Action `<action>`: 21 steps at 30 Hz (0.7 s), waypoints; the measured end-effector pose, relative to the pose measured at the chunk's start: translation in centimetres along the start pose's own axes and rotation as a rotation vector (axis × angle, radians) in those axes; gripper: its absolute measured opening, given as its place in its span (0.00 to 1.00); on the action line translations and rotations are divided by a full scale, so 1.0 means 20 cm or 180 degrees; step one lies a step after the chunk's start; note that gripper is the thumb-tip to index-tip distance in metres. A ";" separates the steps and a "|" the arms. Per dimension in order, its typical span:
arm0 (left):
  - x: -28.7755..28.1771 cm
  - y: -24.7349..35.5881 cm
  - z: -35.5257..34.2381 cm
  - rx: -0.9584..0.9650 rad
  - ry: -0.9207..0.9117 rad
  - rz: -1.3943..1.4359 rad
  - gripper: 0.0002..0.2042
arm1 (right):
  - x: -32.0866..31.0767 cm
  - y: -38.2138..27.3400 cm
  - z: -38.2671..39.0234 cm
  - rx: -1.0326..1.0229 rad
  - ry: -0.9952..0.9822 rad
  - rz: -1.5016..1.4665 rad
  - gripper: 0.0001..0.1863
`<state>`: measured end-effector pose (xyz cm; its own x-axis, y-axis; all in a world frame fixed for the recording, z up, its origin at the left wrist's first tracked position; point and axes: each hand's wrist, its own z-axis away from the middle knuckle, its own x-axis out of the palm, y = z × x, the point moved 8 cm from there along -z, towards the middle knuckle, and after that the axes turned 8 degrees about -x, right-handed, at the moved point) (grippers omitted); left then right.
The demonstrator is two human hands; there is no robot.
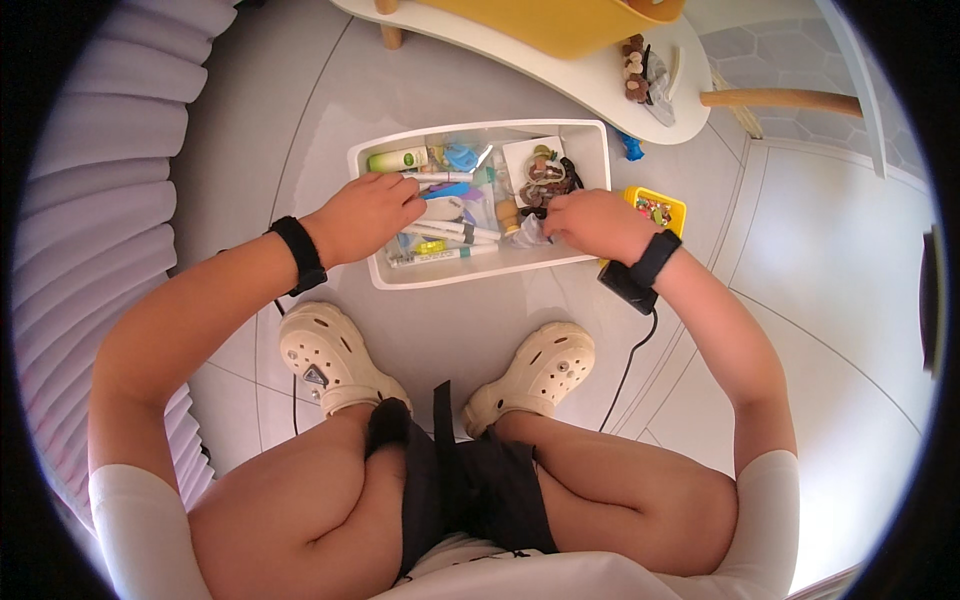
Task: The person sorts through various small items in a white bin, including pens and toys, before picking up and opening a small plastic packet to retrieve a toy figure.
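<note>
A white plastic box stands on the floor in front of me, full of small items. My left hand reaches over its left side, fingers bent together beside several white markers; what they hold, if anything, is hidden. At the right side, my right hand dips in with curled fingers next to a crumpled clear plastic piece and a small dark item. Whether it grips either is unclear. Also inside are a green-and-white tube, a yellow highlighter and brown beaded things on a white card.
A yellow basket with small colourful pieces stands right of the box. Behind is a low white table bearing a yellow container. A black device hangs by my right wrist with a cable. A pleated curtain lines the left.
</note>
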<state>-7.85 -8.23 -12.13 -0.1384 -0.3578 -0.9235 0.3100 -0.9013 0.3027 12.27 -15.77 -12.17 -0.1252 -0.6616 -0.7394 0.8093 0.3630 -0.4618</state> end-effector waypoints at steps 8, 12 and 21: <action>-0.05 -0.03 -0.01 -0.0137 -0.0033 0.0429 0.07 | -0.15 0.02 0.09 0.0414 0.0521 0.0228 0.10; -0.07 -0.04 -0.03 -0.0368 -0.0185 0.0751 0.07 | -0.11 0.01 0.05 0.0295 0.0543 0.0691 0.08; -0.05 -0.10 -0.04 -0.0919 -0.0374 0.2688 0.12 | -0.19 0.00 0.05 0.0324 0.0983 -0.0045 0.06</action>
<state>-7.53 -5.93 -11.92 0.1524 -0.9101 -0.3853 0.5742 -0.2358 0.7840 13.41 -13.92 -8.90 -0.2924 -0.4302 -0.8541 0.8576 0.2773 -0.4332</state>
